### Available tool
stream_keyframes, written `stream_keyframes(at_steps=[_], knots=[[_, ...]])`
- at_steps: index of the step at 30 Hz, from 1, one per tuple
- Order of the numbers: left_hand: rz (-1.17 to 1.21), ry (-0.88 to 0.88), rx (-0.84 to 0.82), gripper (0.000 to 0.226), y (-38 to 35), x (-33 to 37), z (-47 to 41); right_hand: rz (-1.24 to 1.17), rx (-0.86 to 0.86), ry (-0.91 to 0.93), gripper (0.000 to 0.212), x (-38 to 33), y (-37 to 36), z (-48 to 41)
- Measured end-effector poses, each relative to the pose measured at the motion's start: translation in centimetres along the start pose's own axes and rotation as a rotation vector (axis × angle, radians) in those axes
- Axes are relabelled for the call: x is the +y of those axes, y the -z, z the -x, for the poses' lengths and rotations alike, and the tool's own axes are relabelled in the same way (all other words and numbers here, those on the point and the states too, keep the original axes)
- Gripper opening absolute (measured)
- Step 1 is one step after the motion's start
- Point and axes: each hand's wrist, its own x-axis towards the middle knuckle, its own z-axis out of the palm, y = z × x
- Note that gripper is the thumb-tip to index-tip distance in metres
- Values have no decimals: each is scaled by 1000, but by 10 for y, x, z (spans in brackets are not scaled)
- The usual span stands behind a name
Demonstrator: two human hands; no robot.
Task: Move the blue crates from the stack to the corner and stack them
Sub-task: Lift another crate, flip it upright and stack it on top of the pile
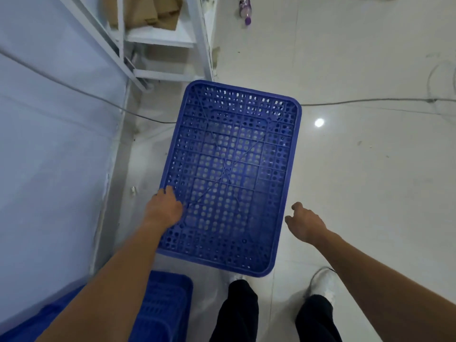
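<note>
A blue perforated crate [232,154] fills the middle of the view, above the pale tiled floor, its open side facing me. My left hand [164,206] grips its left rim near the front corner, fingers curled over the edge. My right hand [304,222] hovers just off the crate's right side, fingers loosely curled and holding nothing. More blue crates [162,307] sit at the bottom left, partly hidden behind my left forearm.
A light wall [49,144] runs along the left. A white metal rack [160,38] with cardboard stands at the back left. A grey cable [370,101] crosses the floor behind the crate. A bottle [245,9] lies at the far back. My feet stand below the crate.
</note>
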Motion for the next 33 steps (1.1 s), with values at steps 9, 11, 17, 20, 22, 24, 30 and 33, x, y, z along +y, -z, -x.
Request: stream_keyframes(at_steps=[9,11,17,20,22,24,30,33], knots=[[76,129,77,69,-49,-20,-56,-316,170,-81,33,-3,-49,-74],[143,173,72,69,-47,-20,-64,-319,180,-85,29,-1,-52,-79],[397,218,11,22,-25,-26,-82,-287,186,-135,15,2,-49,-80],[431,192,-2,17,-30,-9,-72,-278,227,-142,14,19,-41,-79],[441,154,-15,9,-33,4,-62,-276,268,-137,18,35,-32,-80],[437,112,-9,13,-36,20,-52,-261,301,-147,24,54,-20,-80],[401,44,-32,24,-51,84,-25,-186,331,-202,29,124,18,-80],[395,20,-55,25,-64,120,-12,-159,314,-216,29,163,30,-80]])
